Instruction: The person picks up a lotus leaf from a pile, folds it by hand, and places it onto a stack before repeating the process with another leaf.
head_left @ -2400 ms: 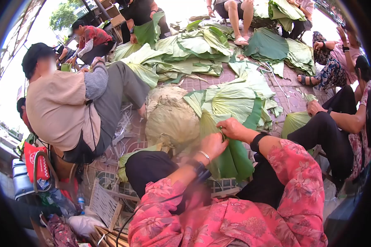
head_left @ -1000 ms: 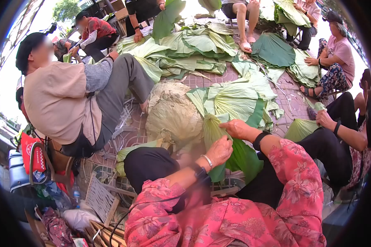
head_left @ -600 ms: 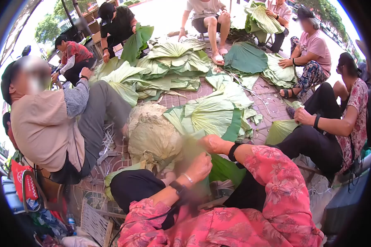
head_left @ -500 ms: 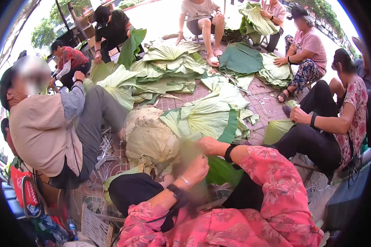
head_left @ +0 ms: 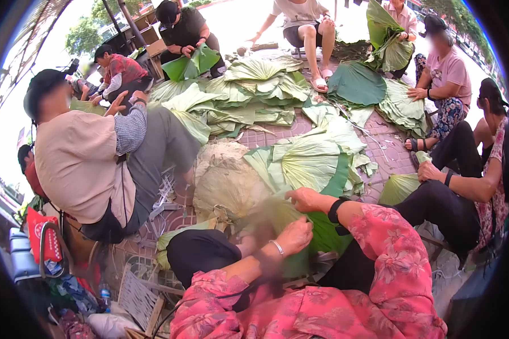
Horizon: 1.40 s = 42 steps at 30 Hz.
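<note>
Between my knees a large green leaf (head_left: 325, 231) lies, its left part folded up by my hands. My left hand (head_left: 294, 236), with a silver bangle on the wrist, is closed at the folded part of the leaf. Just above and to the right, my right hand (head_left: 306, 199) pinches the leaf's upper edge, a black band on its wrist. The air around the fold is smeared, so the fingertips are partly hidden. In front lie a dry tan leaf heap (head_left: 229, 181) and pale green leaves (head_left: 300, 164).
Several people sit around on low seats, a person in a beige top (head_left: 76, 164) at left. A leaf pile (head_left: 254, 85) and a dark green leaf (head_left: 356, 83) lie farther off. At lower left are a woven stool (head_left: 138, 296) and a red bag (head_left: 42, 234).
The view has shifted, so the scene sits farther right. My hands remain at the leaf, a little closer together. The person at far left has raised a hand; another at the back holds the leaf lower.
</note>
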Each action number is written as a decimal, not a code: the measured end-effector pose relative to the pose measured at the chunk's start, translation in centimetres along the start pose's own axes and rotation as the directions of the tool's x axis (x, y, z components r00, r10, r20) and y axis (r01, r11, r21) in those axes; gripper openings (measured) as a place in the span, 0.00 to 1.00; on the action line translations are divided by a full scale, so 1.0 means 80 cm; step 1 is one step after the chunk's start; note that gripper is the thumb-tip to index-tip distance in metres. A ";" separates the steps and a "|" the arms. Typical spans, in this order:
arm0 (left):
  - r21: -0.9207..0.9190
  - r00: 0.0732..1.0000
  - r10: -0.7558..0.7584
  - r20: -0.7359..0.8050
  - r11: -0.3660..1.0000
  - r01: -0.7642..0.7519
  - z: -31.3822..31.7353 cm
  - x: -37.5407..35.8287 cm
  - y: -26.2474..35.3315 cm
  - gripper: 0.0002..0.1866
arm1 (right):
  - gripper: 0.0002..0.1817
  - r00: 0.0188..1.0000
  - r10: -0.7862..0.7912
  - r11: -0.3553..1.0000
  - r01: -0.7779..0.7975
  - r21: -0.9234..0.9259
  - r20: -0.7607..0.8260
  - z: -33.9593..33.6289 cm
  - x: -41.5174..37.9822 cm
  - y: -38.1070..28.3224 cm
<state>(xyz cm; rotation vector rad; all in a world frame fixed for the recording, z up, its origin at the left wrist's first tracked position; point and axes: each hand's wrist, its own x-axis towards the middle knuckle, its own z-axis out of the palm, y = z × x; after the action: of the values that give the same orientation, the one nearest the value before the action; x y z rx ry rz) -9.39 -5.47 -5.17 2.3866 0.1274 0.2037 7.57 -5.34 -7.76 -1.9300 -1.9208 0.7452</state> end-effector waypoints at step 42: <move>0.034 1.000 -0.006 0.013 0.999 0.006 -0.001 0.008 0.032 0.08 | 0.19 0.978 -0.198 0.978 0.193 0.081 0.063 0.011 -0.004 -0.015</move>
<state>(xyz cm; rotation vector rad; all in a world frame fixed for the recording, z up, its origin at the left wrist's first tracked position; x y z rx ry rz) -8.66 -7.17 -3.27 2.4206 0.1330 0.1841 6.14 -5.68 -7.74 -1.6620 -2.0574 0.8240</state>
